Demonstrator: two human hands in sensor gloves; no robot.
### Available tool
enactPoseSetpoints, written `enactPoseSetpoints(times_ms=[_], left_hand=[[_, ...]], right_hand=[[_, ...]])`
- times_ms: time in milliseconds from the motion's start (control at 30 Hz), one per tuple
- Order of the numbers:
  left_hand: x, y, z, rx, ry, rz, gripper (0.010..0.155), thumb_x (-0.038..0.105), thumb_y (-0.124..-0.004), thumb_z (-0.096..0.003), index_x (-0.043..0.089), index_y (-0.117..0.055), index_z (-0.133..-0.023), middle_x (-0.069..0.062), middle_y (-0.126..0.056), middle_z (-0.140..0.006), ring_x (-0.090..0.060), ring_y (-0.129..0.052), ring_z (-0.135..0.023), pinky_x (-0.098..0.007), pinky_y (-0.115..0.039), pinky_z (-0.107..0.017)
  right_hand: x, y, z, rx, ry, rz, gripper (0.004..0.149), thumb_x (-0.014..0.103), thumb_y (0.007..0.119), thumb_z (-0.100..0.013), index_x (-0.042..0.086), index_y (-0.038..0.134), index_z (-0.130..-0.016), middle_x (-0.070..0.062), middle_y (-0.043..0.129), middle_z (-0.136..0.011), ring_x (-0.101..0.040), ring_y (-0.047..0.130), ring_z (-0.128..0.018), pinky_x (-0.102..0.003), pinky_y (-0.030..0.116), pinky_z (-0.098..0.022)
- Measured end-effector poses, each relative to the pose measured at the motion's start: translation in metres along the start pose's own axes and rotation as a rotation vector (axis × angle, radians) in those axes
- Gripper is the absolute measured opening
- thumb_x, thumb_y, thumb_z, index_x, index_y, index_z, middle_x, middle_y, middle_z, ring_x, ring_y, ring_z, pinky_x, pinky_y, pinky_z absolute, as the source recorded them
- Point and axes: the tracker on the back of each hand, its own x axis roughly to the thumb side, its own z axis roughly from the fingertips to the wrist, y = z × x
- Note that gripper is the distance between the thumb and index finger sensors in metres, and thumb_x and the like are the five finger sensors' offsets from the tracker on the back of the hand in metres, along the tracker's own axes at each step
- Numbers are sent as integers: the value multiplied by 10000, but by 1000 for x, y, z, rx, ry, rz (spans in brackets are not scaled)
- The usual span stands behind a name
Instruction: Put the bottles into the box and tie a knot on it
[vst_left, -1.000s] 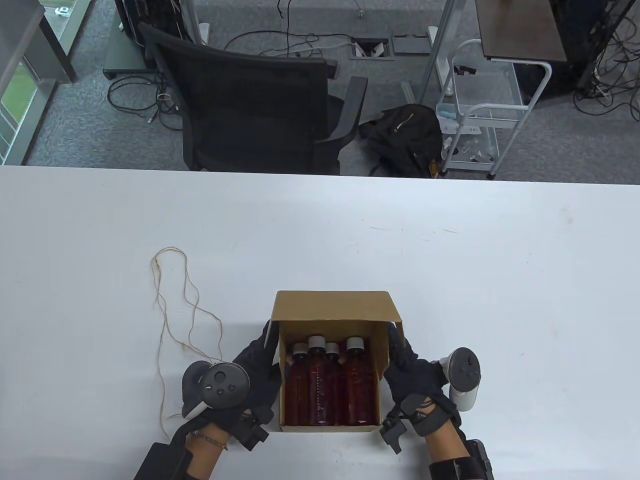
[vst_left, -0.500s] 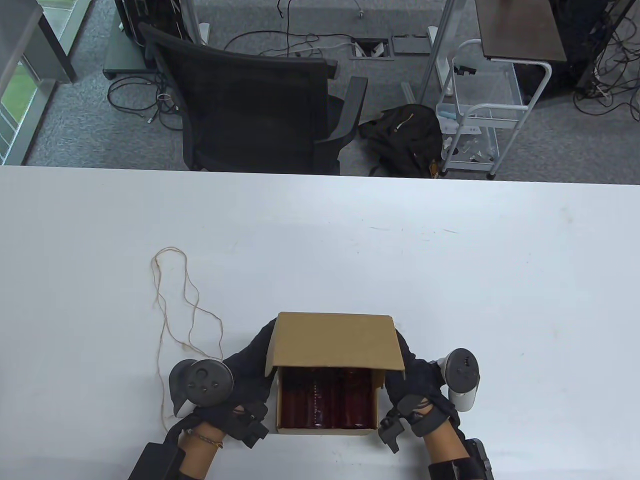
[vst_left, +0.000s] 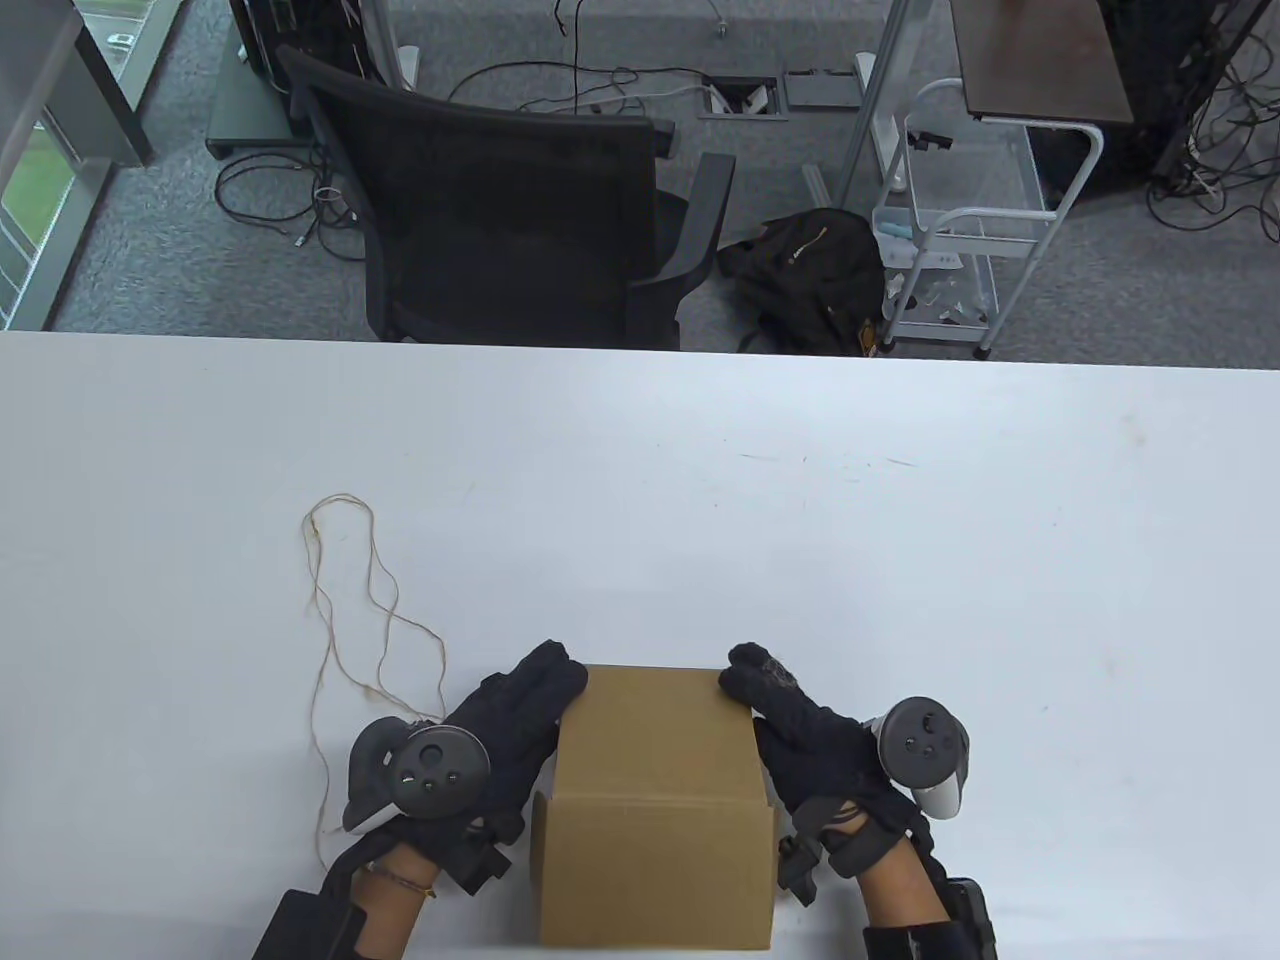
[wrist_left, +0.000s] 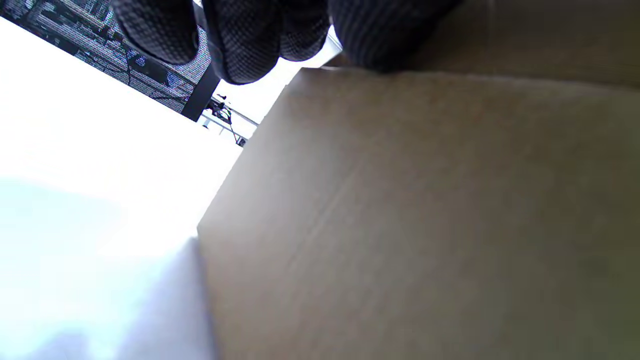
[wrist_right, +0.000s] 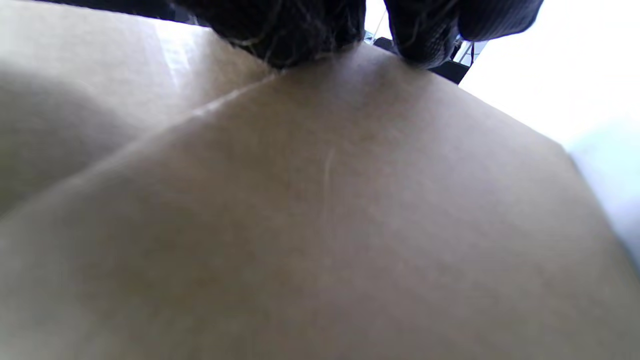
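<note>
Cardboard box (vst_left: 655, 800), lid lying closed, is sitting at the near edge of the white bench (vst_left: 900, 520), between both hands. Left hand (vst_left: 500, 735) and right hand (vst_left: 810, 740) are pressing flat against its left and right sides, fingers (vst_left: 550, 670) extended, reaching the far top corners, gripping nothing. Twine (vst_left: 345, 640) is lying loose just left of the left hand.
</note>
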Motion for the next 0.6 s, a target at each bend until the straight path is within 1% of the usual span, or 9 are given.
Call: enactPoseSetpoints(times_ms=[67,133,167,233,300,367,433,533,600], left_hand=[[0,7,2,41,24,25,670,297,-797,-515,256,-555,-1138,-234,-734,-1144,-504,-878,-951,-629,-742,-660],[0,17,6,110,38,44,604,333,-772,-520,214,-657,-1101,-182,-948,-980,-448,-1029,-802,-598,-824,-594],[1,20,8,121,26,74,578,354,-772,-519,203,-711,-1073,-158,-1002,-916,-424,-1066,-746,-589,-843,-569],[1,24,9,124,-3,150,568,425,-768,-513,153,-789,-1011,-113,-1091,-766,-375,-1128,-626,-570,-878,-514],[4,26,9,95,-35,236,611,506,-746,-513,144,-806,-1002,-132,-1106,-740,-390,-1133,-602,-581,-877,-497],[7,26,8,51,-46,261,690,612,-702,-486,161,-835,-990,-174,-1089,-757,-422,-1119,-616,-597,-867,-500],[9,25,8,-2,-45,228,784,688,-615,-457,172,-816,-1011,-186,-1067,-796,-443,-1100,-653,-608,-857,-518],[11,25,9,-42,-65,282,912,747,-551,-430,123,-757,-1062,-270,-1019,-857,-521,-1044,-713,-661,-809,-548],[14,24,9,-88,-71,286,983,781,-526,-417,104,-682,-1112,-338,-945,-932,-579,-978,-776,-694,-767,-578]], right_hand=[[4,-8,3,-56,-1,35,546,152,709,-490,190,651,-1031,-175,517,-1099,-540,596,-913,-657,566,-624],[9,-19,9,-160,8,41,535,211,725,-496,139,693,-1025,-276,691,-1004,-553,777,-786,-665,692,-550],[12,-22,11,-184,-13,40,524,273,741,-505,78,742,-991,-276,793,-923,-501,874,-704,-636,755,-505],[20,-28,14,-232,-24,56,528,368,752,-506,40,818,-915,-258,899,-797,-437,978,-551,-587,836,-409],[30,-29,13,-193,-69,70,531,417,722,-509,43,866,-858,-232,963,-707,-379,1034,-455,-540,891,-336],[36,-25,13,-148,-83,44,585,465,715,-506,30,852,-873,-255,945,-733,-410,1039,-475,-561,898,-338],[41,-22,14,-150,-85,65,651,524,691,-489,30,848,-883,-288,915,-767,-447,1025,-498,-583,895,-345],[45,-18,14,-123,-122,75,788,606,618,-464,-4,789,-933,-355,844,-825,-499,981,-556,-615,872,-381],[44,-15,13,-85,-117,42,868,654,572,-447,-13,735,-979,-418,735,-910,-585,885,-643,-673,808,-429]])
